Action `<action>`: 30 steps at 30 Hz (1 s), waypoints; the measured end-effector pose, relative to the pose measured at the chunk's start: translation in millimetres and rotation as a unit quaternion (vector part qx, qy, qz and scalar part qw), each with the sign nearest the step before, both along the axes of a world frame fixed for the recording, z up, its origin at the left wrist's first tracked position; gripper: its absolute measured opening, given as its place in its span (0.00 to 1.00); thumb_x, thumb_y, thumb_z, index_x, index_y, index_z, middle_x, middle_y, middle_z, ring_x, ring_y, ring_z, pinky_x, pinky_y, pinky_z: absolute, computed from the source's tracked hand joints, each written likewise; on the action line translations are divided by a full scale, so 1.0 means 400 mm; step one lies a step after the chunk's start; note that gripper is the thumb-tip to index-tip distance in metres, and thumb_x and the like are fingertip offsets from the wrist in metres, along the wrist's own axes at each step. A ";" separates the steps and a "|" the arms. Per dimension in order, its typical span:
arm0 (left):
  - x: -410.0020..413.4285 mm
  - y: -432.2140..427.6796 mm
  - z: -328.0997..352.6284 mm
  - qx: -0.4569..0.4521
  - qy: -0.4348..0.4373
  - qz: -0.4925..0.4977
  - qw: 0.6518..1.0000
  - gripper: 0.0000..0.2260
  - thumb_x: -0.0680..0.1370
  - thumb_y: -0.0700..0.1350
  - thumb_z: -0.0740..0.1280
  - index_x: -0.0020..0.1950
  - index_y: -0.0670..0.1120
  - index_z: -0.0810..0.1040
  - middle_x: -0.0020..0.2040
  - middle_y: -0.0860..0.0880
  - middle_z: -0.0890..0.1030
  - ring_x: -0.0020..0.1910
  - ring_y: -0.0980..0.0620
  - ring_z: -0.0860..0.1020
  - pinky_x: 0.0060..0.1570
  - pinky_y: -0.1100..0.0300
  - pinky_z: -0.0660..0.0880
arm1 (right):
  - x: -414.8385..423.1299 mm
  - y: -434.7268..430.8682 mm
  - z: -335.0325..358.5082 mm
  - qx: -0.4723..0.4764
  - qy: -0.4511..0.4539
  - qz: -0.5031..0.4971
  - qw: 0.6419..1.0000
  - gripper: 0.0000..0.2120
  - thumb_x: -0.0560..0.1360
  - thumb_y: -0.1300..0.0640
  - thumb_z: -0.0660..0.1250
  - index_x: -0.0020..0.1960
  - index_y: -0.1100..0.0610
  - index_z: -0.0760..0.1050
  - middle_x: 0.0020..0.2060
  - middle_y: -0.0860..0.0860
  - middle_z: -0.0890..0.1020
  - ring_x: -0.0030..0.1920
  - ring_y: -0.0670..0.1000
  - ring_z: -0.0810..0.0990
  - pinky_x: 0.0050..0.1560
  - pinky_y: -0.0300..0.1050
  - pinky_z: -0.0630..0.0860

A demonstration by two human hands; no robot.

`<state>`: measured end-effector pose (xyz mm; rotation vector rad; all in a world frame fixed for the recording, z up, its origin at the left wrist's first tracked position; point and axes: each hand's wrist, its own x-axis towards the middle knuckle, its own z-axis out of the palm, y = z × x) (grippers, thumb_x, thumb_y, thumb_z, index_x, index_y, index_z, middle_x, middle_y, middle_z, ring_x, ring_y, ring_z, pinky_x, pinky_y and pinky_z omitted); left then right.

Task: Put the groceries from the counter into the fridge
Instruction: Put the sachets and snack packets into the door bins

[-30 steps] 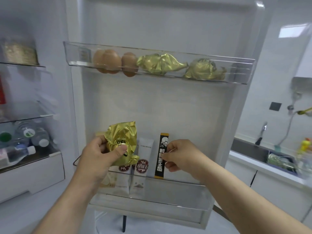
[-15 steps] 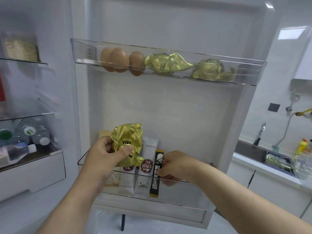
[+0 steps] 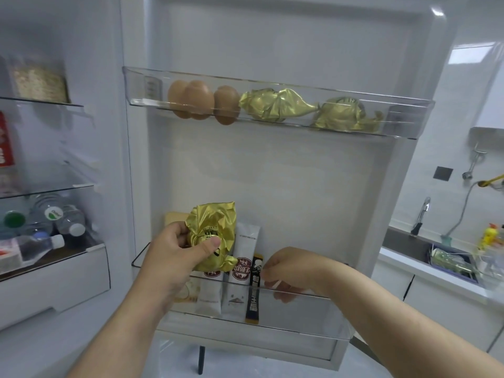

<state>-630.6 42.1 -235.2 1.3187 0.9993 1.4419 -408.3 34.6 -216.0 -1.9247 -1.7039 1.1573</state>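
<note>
The fridge door stands open, and its lower door bin [image 3: 313, 317] holds the work. The left hand [image 3: 174, 257] grips a crumpled gold foil packet [image 3: 214, 236] just above that bin's left half, thumb pressed across the foil. The right hand [image 3: 289, 271] reaches over the bin's rim with curled fingers at the right edge of a black stick sachet [image 3: 253, 293]. The sachet stands upright inside the bin, and whether the hand pinches it or only touches it I cannot tell. Left of the sachet in the same bin stand pale sachets [image 3: 242, 268]. Well above the bin, an upper door bin [image 3: 395, 115] carries brown eggs [image 3: 191, 99] and two more gold packets [image 3: 272, 105]. Left of the bin, the fridge's inner shelves hold water bottles [image 3: 54, 222] lying on their sides. To the bin's right a white tabletop [image 3: 409, 264] runs along a tiled wall with a sunken sink [image 3: 403, 241] and a tap [image 3: 421, 214].
</note>
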 end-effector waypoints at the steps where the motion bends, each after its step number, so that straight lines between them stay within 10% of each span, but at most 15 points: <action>1: -0.001 0.001 -0.001 -0.002 -0.001 0.001 1.000 0.24 0.61 0.48 0.76 0.54 0.45 0.78 0.47 0.45 0.86 0.46 0.46 0.85 0.46 0.51 0.81 | 0.008 -0.007 0.006 0.004 0.012 -0.002 1.000 0.09 0.80 0.58 0.64 0.58 0.59 0.77 0.53 0.57 0.82 0.43 0.55 0.83 0.50 0.49 0.83; 16: 0.036 -0.021 0.034 -0.018 0.001 -0.051 0.999 0.12 0.71 0.40 0.74 0.53 0.44 0.79 0.44 0.46 0.86 0.43 0.49 0.85 0.41 0.57 0.80 | 0.039 -0.095 0.042 0.259 0.055 0.044 0.963 0.13 0.78 0.55 0.68 0.60 0.43 0.76 0.55 0.42 0.82 0.53 0.39 0.81 0.58 0.41 0.78; 30: 0.156 -0.135 0.185 0.006 -0.150 -0.157 0.976 0.18 0.68 0.42 0.68 0.54 0.34 0.76 0.48 0.34 0.83 0.45 0.40 0.83 0.41 0.48 0.82 | 0.018 -0.164 0.157 0.426 0.222 -0.003 0.877 0.17 0.69 0.63 0.77 0.53 0.49 0.77 0.42 0.51 0.86 0.42 0.52 0.85 0.45 0.50 0.83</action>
